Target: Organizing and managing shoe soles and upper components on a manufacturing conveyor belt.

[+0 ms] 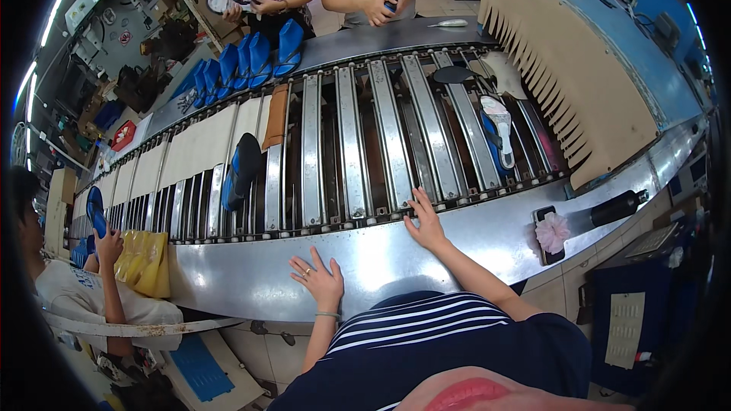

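Observation:
My left hand (321,283) lies on the metal ledge (251,274) with its fingers spread and nothing in it; a ring and a wristband show. Farther right, my right hand (428,222) rests open at the ledge's inner edge, fingertips close to the slatted conveyor (392,137). On the conveyor to the left lies a dark sole with a blue part beneath (242,171). Toward the right end sit a blue and white shoe piece (496,133), a dark sole (454,74) and a pale shoe-shaped piece (504,74). Neither hand touches these.
A fringed brown curtain (567,68) hangs at the conveyor's right end. Blue shoe lasts (289,47) stand along the far ledge. A phone with a pink puff (551,233) and a black-handled tool (614,208) lie right. Co-workers stand opposite; another holds a blue sandal (96,210) at left.

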Tool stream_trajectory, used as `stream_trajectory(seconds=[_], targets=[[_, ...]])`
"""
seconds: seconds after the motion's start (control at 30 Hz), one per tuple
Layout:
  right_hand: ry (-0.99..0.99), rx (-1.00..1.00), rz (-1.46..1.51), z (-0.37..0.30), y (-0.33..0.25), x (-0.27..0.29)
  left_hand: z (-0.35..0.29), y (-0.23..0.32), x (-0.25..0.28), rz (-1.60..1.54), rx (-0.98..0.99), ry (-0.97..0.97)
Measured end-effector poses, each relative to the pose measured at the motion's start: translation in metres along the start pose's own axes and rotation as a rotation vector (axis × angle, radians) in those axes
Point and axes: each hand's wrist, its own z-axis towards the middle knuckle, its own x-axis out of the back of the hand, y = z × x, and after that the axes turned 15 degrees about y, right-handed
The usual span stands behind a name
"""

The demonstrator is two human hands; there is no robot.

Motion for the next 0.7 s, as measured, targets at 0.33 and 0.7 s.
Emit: stream_trajectory(seconds=[0.33,0.7], targets=[[0.012,0.01,-0.007,0.0003,0.0027,0.0011,-0.001,0.002,-0.0019,0.006,-0.001,0.001],[-0.01,-0.01,-0.009,0.0009,0.0042,0.0039,-0.0022,0.0047,-0.0035,-0.002,0.012,-0.007]])
